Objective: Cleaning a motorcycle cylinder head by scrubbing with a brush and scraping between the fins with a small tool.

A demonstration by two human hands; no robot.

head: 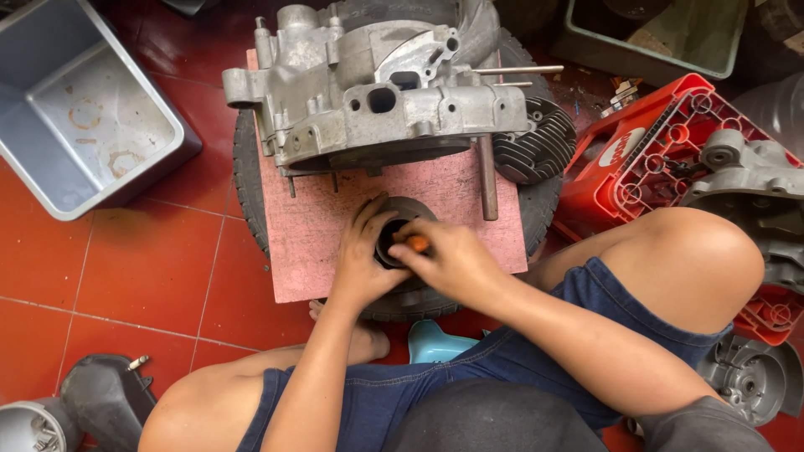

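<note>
The person is sitting on the red tiled floor with a pink board lying flat across a black tyre, and everything here is placed relative to that board. At the board's near edge, a dark round metal ring part is resting on the pink surface. The left hand is cupping this ring from its left side, fingers curled closed around its rim and gripping it. The right hand is reaching in from the right, its fingers pinched shut on a small orange-handled tool whose tip is pointing into the ring's opening; the tool's working end is hidden inside the ring. On the far half of the board a large grey aluminium engine casing is sitting, with a steel rod standing out of it toward the near side. Just off the board's right edge, a black finned cylinder is leaning against the tyre. Further right of the board, a red plastic crate is lying with another grey casing on top of it. Well to the left of the board, a grey plastic tub is sitting on the floor. Below the board's near edge, a light blue piece is showing between the person's knees.
</note>
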